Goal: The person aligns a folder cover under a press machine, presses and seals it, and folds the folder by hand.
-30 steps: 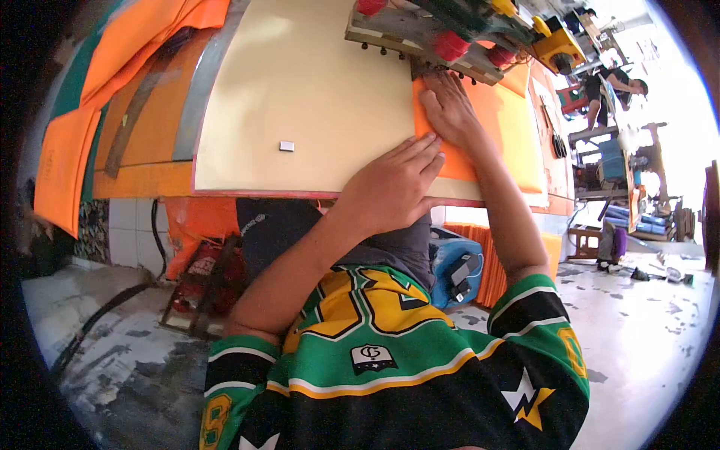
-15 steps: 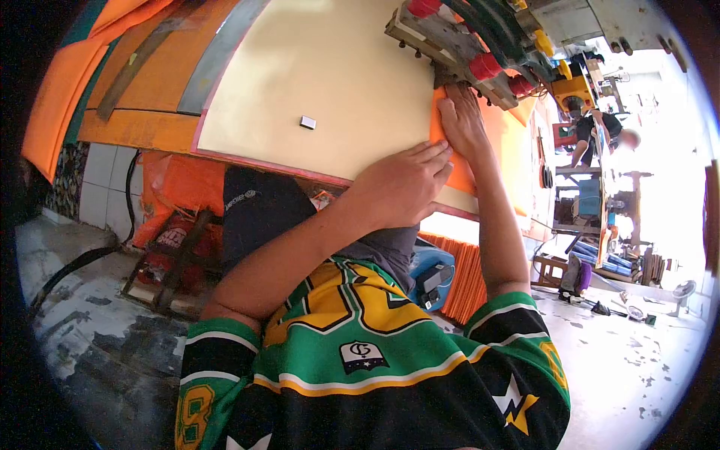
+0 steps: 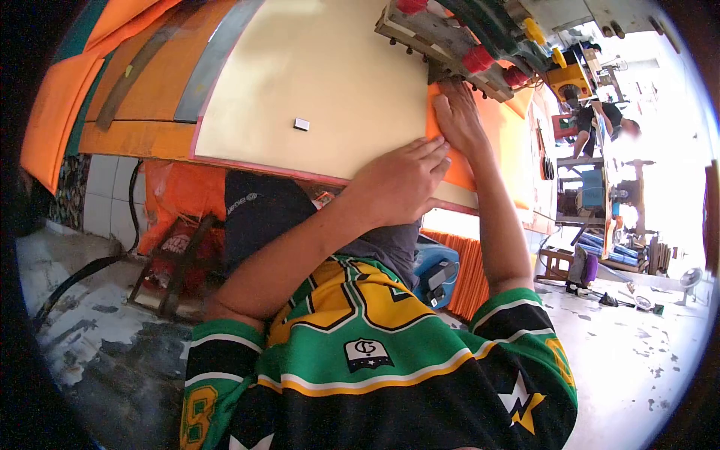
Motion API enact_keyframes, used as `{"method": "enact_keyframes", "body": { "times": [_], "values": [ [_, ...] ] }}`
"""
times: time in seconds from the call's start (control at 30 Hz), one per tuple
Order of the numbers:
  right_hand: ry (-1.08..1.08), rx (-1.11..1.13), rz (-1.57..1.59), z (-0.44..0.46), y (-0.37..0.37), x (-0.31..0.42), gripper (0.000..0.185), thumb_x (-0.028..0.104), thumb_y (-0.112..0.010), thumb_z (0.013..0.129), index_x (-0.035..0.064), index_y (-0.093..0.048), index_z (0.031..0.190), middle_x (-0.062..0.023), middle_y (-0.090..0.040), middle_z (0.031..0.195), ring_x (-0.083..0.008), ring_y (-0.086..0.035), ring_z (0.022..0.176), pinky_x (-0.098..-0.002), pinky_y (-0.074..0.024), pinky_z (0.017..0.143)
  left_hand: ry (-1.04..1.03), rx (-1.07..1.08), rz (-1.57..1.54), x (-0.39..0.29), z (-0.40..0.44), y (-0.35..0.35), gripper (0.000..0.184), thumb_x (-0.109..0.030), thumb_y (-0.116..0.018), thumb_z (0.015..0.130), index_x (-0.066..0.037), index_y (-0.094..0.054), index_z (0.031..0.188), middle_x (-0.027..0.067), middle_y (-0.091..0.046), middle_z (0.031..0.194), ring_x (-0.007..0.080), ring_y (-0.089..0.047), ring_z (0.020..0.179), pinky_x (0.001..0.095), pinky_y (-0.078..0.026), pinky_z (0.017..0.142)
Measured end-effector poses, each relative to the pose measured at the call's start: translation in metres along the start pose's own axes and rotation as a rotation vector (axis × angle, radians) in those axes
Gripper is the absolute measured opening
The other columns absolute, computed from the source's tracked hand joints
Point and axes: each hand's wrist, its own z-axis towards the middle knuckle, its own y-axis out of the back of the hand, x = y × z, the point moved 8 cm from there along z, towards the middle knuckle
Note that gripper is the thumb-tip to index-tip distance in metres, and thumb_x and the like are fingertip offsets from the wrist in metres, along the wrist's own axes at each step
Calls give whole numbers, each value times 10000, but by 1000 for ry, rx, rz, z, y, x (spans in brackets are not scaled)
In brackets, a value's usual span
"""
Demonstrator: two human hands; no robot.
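On a cream-coloured tabletop [image 3: 315, 75], an orange sheet [image 3: 463, 171] lies under and beside my hands. My left hand [image 3: 403, 182] rests palm down at the sheet's left edge, its fingers stretched out and close together. Farther forward, my right hand [image 3: 459, 116] lies flat on the sheet, fingers extended. Its fingertips reach the underside of a green machine [image 3: 487, 34] with red and yellow parts and a bolted bar, where they are partly hidden. Whether the sheet is cloth or plastic, I cannot tell.
A small white-and-black block [image 3: 301, 124] sits on the tabletop. Scissors [image 3: 544, 156] lie at the right. Orange material [image 3: 64, 112] hangs at the far left. Below the table are a blue container [image 3: 435, 268] and an orange pleated stack [image 3: 466, 271]. Another person [image 3: 600, 124] bends in the background.
The view has shifted slightly. Both hands stay nearly in place on the orange sheet, the right one perhaps a touch nearer the machine.
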Motion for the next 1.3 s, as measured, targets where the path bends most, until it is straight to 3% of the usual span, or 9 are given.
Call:
{"method": "enact_keyframes", "body": {
  "times": [0.43, 0.93, 1.2, 1.3],
  "values": [
    [90, -59, -35, 1, -1, 4, 523, 266, -444, 1019, -16, -581, 1438, -309, -598, 1474, -496, -536, 1374, -580, -383, 1217, 1, -2, 6, 1, -2, -1, 738, -413, -737, 1008, 100, -553, 1506, 312, -541, 1622, 421, -462, 1581, 517, -347, 1338],
    [-51, -38, 43, 3, -1, -3, 562, 279, -461, 1023, -32, -559, 1481, -332, -546, 1548, -505, -489, 1473, -575, -355, 1270, -1, -19, -12, 1, -3, 1, 734, -402, -735, 1004, 121, -559, 1489, 332, -540, 1614, 427, -461, 1581, 511, -344, 1341],
    [-34, -5, 38, 4, -3, -5, 696, 320, -443, 1060, -25, -434, 1664, -306, -427, 1716, -466, -379, 1614, -545, -289, 1335, 11, -29, -21, 2, -2, -1, 725, -385, -745, 993, 115, -563, 1486, 328, -542, 1616, 424, -477, 1572, 511, -343, 1342],
    [-19, -33, -17, 2, 0, 1, 584, 275, -425, 1055, -66, -492, 1524, -342, -465, 1625, -497, -422, 1525, -516, -326, 1291, 9, -19, -9, 2, -2, -1, 727, -381, -747, 988, 115, -566, 1487, 326, -545, 1614, 422, -480, 1570, 508, -343, 1343]
  ]
}}
